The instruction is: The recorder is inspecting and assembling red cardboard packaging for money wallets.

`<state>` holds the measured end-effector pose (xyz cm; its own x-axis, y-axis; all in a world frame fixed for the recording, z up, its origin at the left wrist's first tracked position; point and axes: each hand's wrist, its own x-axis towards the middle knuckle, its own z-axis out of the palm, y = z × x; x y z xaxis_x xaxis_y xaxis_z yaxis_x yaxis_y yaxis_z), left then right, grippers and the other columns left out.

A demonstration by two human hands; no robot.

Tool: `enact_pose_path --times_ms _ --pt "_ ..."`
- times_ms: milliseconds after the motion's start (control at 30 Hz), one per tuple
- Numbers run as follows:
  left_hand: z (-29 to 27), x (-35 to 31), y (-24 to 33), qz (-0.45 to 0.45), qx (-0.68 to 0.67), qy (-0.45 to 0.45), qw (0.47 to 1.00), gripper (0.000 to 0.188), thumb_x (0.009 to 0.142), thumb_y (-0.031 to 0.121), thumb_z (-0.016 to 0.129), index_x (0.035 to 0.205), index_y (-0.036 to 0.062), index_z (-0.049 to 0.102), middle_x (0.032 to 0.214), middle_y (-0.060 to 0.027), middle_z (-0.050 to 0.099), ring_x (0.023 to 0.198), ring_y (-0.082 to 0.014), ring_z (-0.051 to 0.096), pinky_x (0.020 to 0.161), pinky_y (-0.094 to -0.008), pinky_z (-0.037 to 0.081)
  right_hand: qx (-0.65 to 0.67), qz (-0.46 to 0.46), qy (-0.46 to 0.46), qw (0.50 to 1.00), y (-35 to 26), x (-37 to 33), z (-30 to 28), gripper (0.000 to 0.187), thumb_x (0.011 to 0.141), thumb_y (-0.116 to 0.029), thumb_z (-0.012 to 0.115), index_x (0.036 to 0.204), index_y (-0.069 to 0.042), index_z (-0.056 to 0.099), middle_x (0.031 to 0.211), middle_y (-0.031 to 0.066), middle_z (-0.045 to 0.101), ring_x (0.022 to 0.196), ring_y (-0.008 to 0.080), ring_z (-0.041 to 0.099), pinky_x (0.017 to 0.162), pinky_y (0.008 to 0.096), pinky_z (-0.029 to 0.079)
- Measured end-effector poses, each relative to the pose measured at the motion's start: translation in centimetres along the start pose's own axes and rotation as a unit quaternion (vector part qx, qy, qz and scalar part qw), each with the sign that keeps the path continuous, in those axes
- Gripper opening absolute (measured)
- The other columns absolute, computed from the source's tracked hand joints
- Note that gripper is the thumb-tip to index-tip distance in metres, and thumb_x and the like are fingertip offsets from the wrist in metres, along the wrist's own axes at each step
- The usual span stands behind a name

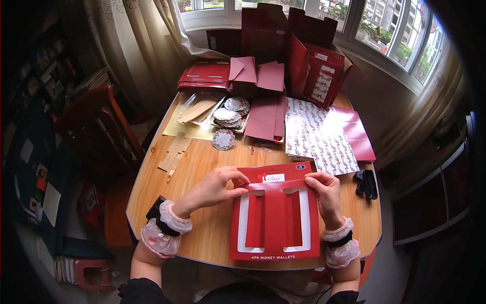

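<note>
Daylight enters through white-framed windows behind beige patterned curtains, and a reddish-brown wooden chair stands to the left of the pale wood-grain desk. Along the far side sit tall, open dark-red cardboard boxes, with flat dull-red card sheets and a white sheet with a repeated bow-like pattern in front. Bare wood runs from a tan cardboard strip down to the left forearm; a small black object lies near the right edge. At the near edge — its lower side just inside the rim — is a red card panel with two white-edged cut-outs. The right hand's grip pinches its upper right corner; the left hand touches its upper left edge — whether that grip is pinching, I cannot tell
</note>
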<state>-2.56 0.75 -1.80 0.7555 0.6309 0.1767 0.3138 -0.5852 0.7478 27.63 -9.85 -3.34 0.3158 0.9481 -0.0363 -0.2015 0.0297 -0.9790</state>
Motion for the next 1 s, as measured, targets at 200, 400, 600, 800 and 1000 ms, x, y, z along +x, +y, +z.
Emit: enact_pose_path --times_ms 200,400,600,800,1000 --pt "0.2 0.0 -0.9 -0.012 -0.053 0.014 0.998 0.021 0.084 0.014 0.078 0.102 0.0035 0.072 0.096 -0.0092 0.07 0.091 -0.0198 0.067 0.082 -0.0323 0.054 0.003 -0.002 -0.003 1.0 0.0 0.0 0.2 0.008 0.088 -0.002 0.071 0.095 0.003 0.074 0.087 0.0062 0.073 0.076 0.0096 0.067 0.071 0.0225 0.054" --pt "0.7 0.5 -1.6 -0.007 -0.051 0.148 0.988 0.037 0.087 0.018 0.078 0.118 0.0028 0.063 0.096 -0.0082 0.068 0.098 -0.0175 0.066 0.087 -0.033 0.054 0.019 -0.06 0.011 0.998 0.0 -0.1 0.4 0.01 0.092 -0.003 0.07 0.1 0.002 0.074 0.089 0.0044 0.073 0.079 0.0082 0.066 0.072 0.0217 0.053" --pt "-0.3 0.2 -2.0 -0.236 -0.398 -0.009 0.887 0.047 0.102 0.033 0.061 0.14 0.0088 0.047 0.118 -0.0022 0.068 0.1 -0.0091 0.063 0.088 -0.029 0.052 0.022 -0.111 0.037 0.993 -0.1 -0.2 0.5 0.013 0.095 -0.003 0.067 0.106 0.0 0.071 0.091 0.0033 0.073 0.078 0.0065 0.064 0.069 0.0186 0.05" --pt "-0.1 0.2 -0.5 -0.144 -0.418 -0.033 0.896 0.052 0.103 0.025 0.059 0.149 0.0066 0.041 0.116 -0.0002 0.067 0.096 -0.0043 0.062 0.083 -0.0228 0.05 -0.101 -0.19 0.067 0.974 0.0 0.0 0.8 0.01 0.091 -0.001 0.07 0.101 0.002 0.071 0.094 0.0028 0.068 0.085 0.0101 0.062 0.077 0.0243 0.049" --pt "-0.5 -0.2 -1.0 -0.128 -0.399 -0.006 0.908 0.052 0.104 0.023 0.057 0.148 0.0023 0.04 0.109 -0.0047 0.07 0.091 -0.0064 0.065 0.079 -0.0233 0.053 -0.343 -0.384 0.14 0.846 -2.4 -1.2 2.3 0.013 0.086 0.004 0.069 0.098 0.0 0.07 0.089 0.0095 0.063 0.084 0.0211 0.06 0.079 0.0307 0.049"
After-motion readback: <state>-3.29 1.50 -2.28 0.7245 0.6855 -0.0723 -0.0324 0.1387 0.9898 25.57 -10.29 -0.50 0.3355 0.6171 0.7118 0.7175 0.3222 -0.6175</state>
